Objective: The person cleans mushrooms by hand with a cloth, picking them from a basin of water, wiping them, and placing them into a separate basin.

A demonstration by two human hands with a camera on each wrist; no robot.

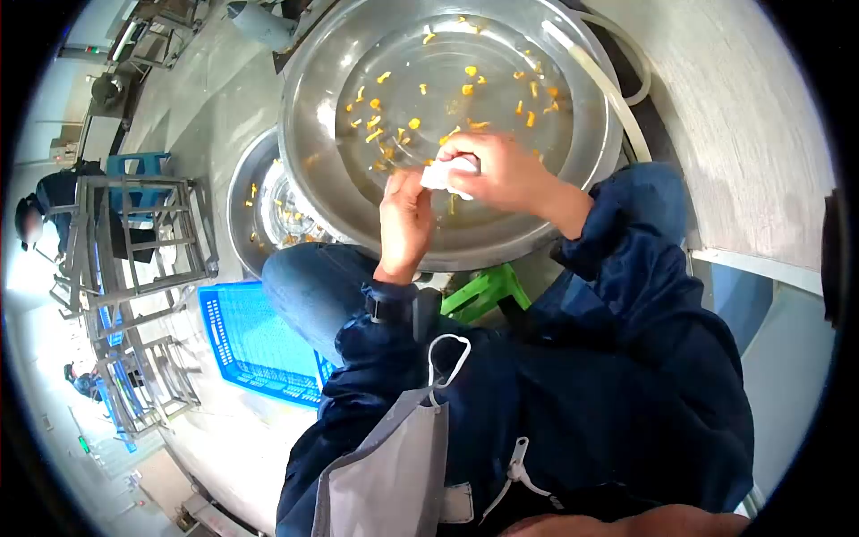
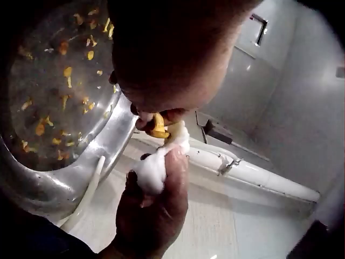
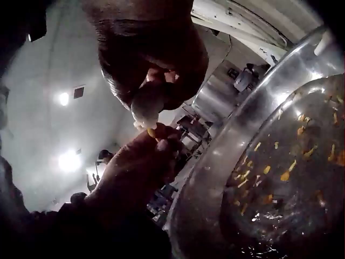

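Both hands meet over the near part of a large metal basin (image 1: 309, 170) holding water. My left hand (image 1: 404, 224) pinches a small yellow mushroom (image 2: 159, 127) between thumb and fingers. A wadded white cloth (image 1: 438, 176) is gripped in my right hand (image 1: 512, 174), its end right at the mushroom in both wrist views. In the head view the hands and the cloth hide the mushroom. Several more yellow mushrooms (image 1: 414, 123) are scattered through the basin's water.
A smaller metal basin (image 1: 240, 201) with yellow pieces stands left of the large one. Below it lies a blue plastic crate (image 1: 268, 345), and a green stool (image 1: 488, 291) stands near the knees. A pale hose (image 1: 586, 63) hangs over the right rim. Metal racks (image 1: 134, 237) stand farther left.
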